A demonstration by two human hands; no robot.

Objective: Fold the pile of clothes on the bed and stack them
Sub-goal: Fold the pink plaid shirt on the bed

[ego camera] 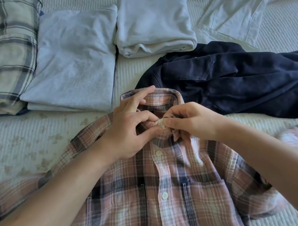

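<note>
Here, shirt: a pink, white and navy plaid flannel shirt (163, 190) lies front-up on the pale quilted bed cover (15, 141), collar away from the person.
Left hand: the left hand (127, 128) pinches the placket at the collar, thumb and forefinger closed on the fabric.
Right hand: the right hand (191, 121) pinches the opposite edge beside the small white top button (163, 127); whether it is through its hole is unclear.
Folded: 3 pieces lie beyond in a row, a cream and grey plaid folded garment (4, 54), a light blue folded garment (73, 62), a pale grey folded garment (153, 22).
Unfolded: dark navy corduroy trousers (233, 80) lie just right of the collar; a white crumpled shirt (246, 1) lies farther back.
</note>
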